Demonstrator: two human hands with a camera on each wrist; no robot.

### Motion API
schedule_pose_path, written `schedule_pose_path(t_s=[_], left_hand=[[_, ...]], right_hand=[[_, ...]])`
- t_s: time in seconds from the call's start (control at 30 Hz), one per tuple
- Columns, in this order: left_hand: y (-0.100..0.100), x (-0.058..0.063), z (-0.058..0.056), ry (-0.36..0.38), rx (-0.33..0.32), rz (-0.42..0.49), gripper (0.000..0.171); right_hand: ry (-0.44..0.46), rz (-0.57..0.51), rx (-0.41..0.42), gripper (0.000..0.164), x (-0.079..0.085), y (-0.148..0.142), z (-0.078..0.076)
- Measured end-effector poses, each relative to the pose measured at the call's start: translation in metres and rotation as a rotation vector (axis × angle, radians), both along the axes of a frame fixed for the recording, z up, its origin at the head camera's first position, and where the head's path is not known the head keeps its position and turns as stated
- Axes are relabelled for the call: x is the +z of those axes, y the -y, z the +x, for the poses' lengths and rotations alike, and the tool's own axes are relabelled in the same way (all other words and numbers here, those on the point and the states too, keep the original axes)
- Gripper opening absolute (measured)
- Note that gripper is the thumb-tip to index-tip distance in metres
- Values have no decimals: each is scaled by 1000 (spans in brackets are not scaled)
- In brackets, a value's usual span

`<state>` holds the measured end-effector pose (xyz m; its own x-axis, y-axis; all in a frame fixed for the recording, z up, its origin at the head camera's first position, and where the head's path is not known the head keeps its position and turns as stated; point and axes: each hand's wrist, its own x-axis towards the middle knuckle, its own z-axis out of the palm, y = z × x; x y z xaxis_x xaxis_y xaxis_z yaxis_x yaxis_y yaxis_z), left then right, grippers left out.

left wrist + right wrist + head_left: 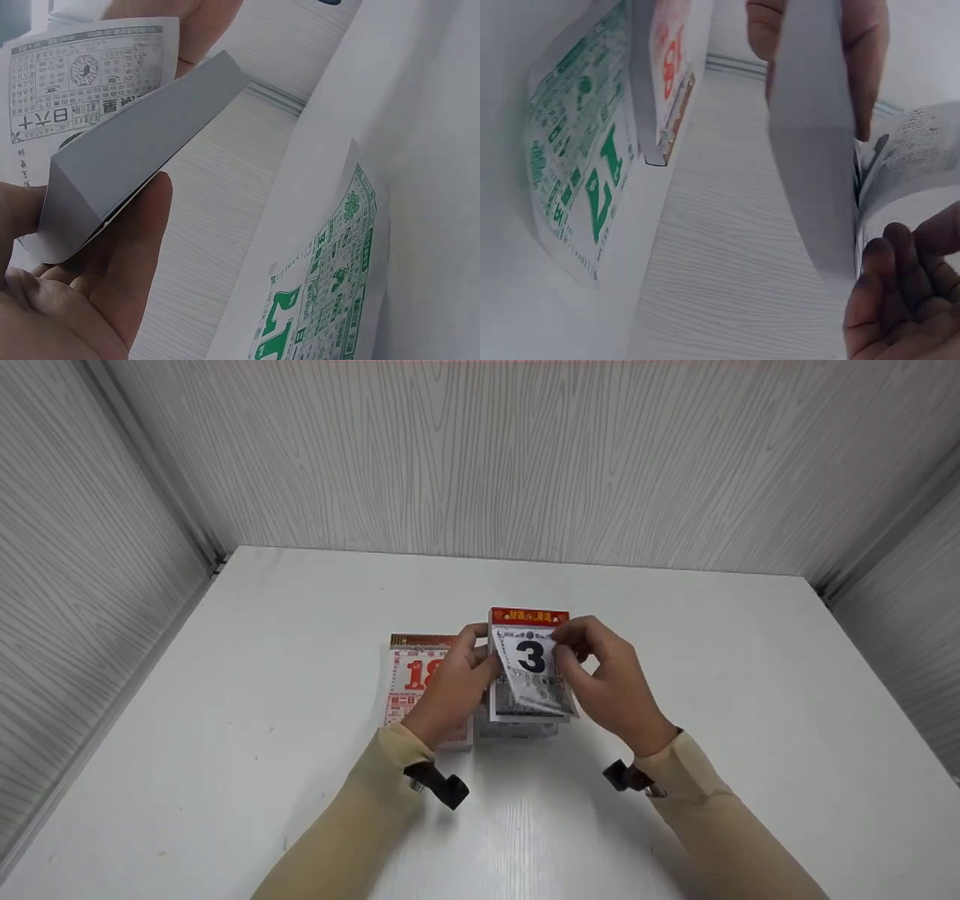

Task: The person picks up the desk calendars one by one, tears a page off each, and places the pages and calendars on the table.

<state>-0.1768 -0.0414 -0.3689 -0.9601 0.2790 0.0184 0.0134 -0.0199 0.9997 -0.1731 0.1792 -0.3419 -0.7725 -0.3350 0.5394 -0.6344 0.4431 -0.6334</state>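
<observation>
A small tear-off calendar (529,617) with a red header is raised over the table. My left hand (450,690) grips it by its left side, thumb on one face and fingers behind, as the left wrist view shows. Its top sheet (531,657), printed with a black 3, bows away from the block, the lower part lifted and skewed. At the upper right edge of that sheet, my right hand (611,686) pinches it between thumb and fingers. From the side, the thick grey block (814,165) and the curling sheet (919,150) stand out.
A second calendar (405,682) with a red 18 lies on the white table (315,810), partly covered by my left forearm and hand. Beneath the raised calendar lies a loose sheet (322,277) with a green 17. Pale wood-grain panels (465,457) enclose the back and sides.
</observation>
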Motion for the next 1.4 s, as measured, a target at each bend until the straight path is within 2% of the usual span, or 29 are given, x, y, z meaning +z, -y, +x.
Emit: schedule_pose_path(t_s=[0.1, 0.23, 0.33, 0.43, 0.5, 0.6, 0.7, 0.83, 1.07, 1.13, 1.23, 1.3, 1.4], left_hand=[[-1, 0, -1, -3, 1, 18, 40], [0, -1, -1, -20, -5, 24, 40], [0, 0, -1, -26, -3, 21, 40], [0, 1, -1, -25, 4, 19, 41], [0, 1, -1, -25, 6, 19, 41], [0, 2, -1, -31, 3, 7, 43], [1, 2, -1, -44, -1, -5, 44], [1, 2, -1, -54, -7, 5, 46], [0, 2, 1, -16, -15, 15, 50], [0, 2, 1, -15, -18, 13, 50], [0, 1, 2, -17, -8, -10, 49], [0, 0, 2, -18, 2, -24, 46], [-1, 0, 1, -27, 14, -40, 43]], right_hand=[[-126, 204, 76, 32, -2, 3, 9], [-294, 469, 58, 59, -1, 9, 17], [-388, 546, 25, 50, 0, 13, 19], [-451, 539, 2, 29, 0, 14, 20], [-450, 501, -9, 19, 0, 14, 20], [-354, 397, -4, 13, 1, 13, 20], [-153, 219, 16, 12, 6, 11, 18], [91, -4, 0, 14, 16, 7, 10], [454, -288, 19, 20, 28, -1, -6], [502, -326, 24, 21, 30, 0, -7], [500, -317, 20, 22, 32, 4, -8], [467, -263, 31, 24, 33, 6, -8], [408, -124, 85, 27, 36, 7, -7]])
